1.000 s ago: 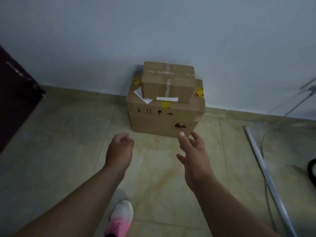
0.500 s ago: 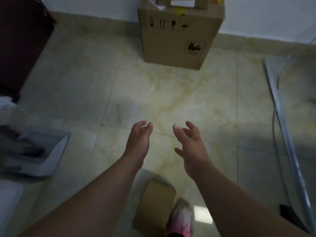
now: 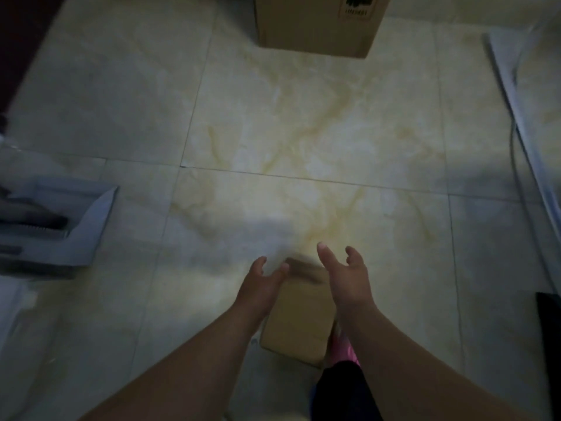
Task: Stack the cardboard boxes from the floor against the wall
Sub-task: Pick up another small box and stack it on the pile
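A small plain cardboard box (image 3: pixel 299 317) lies flat on the tiled floor close to my feet. My left hand (image 3: pixel 261 284) hovers over its left side and my right hand (image 3: pixel 346 278) over its right side, both with fingers spread and holding nothing. Whether either hand touches the box I cannot tell. The bottom of the large cardboard box (image 3: pixel 315 28) shows at the top edge of the view; its upper part and the box stacked on it are out of frame.
A grey open tray-like object (image 3: pixel 69 229) sits on the floor at the left. A long pale rail (image 3: pixel 522 117) and a thin cable run along the right side. My pink shoe (image 3: pixel 343 349) stands beside the small box. A dark object (image 3: pixel 548 329) is at the right edge.
My view has tilted down from the stacked boxes at the wall to the floor by my feet. Both hands have dropped toward the small box, which has come into view between them.
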